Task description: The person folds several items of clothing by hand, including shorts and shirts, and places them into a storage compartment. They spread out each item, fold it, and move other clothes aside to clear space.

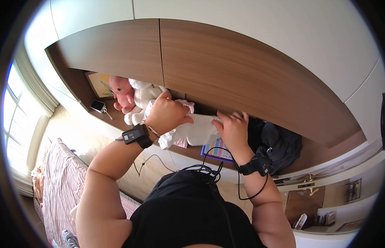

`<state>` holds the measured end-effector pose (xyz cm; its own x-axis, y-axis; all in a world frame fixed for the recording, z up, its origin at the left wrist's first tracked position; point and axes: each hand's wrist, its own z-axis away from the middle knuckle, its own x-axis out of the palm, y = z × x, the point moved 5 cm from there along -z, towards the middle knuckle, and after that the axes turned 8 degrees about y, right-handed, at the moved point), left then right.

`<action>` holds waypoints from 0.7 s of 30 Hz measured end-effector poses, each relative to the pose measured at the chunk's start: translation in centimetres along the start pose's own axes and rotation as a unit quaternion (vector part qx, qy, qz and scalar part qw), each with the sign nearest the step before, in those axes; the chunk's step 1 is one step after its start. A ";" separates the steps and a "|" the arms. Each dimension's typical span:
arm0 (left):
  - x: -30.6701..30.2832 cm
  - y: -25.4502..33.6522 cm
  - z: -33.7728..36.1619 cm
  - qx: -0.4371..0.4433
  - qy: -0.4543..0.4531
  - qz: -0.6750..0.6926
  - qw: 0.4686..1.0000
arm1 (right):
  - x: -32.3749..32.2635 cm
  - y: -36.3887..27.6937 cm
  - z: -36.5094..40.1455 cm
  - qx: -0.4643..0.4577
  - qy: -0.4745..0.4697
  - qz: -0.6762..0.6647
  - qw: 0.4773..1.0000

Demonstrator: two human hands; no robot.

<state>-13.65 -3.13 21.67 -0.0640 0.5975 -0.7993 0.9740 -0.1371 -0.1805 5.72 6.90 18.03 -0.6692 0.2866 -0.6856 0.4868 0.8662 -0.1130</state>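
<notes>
A small white garment [194, 129] is stretched between my two hands over the shelf; its exact kind is hard to make out. My left hand [167, 114] is closed on its left end, thumb pointing right. At the opposite end, my right hand [233, 130] grips the edge between thumb and fingers. Pink cloth [186, 106] shows behind the garment. Below my right hand lies a blue-edged printed box or booklet [217, 152], partly covered. Dark clothes [279, 142] are heaped to the right of that hand.
On the shelf's left part sit a pink plush toy [122, 93], a white plush toy [147, 95] and a small device with a cable [98, 106]. Wooden cabinet panels [242, 78] overhang the shelf. A black cable [240, 182] hangs by my right wrist. A bed [64, 186] stands lower left.
</notes>
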 end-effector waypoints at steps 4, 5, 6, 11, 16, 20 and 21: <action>0.8 -0.4 -0.1 -0.043 -0.006 -0.004 0.999 | -0.3 -0.9 -1.1 0.007 0.004 0.021 1.000; 0.3 -0.4 -0.1 -0.054 0.087 0.016 0.995 | -0.7 -1.2 -1.3 0.008 0.021 0.030 0.999; 0.6 -0.1 0.0 -0.054 0.086 0.018 0.995 | -0.2 -1.3 -1.3 0.009 0.019 0.030 0.999; 4.8 -0.2 1.1 -0.286 -0.021 0.179 0.941 | 4.2 -0.9 -0.2 0.196 -0.048 -0.203 0.958; 6.8 2.4 2.6 -0.355 -0.098 0.354 0.860 | 6.7 -1.8 1.8 0.247 -0.067 -0.284 0.924; 9.3 4.9 5.7 -0.375 -0.061 0.666 0.642 | 8.2 -1.3 3.4 0.357 -0.076 -0.422 0.830; 9.4 4.6 6.3 -0.377 -0.060 0.666 0.641 | 7.6 -1.6 3.1 0.339 -0.054 -0.447 0.826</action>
<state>-11.17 -3.16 9.71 0.9610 0.2764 -0.0030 0.0072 -0.0139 0.9999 1.60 6.41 10.76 -0.8950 -0.4139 -0.1662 0.0520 0.2732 -0.9606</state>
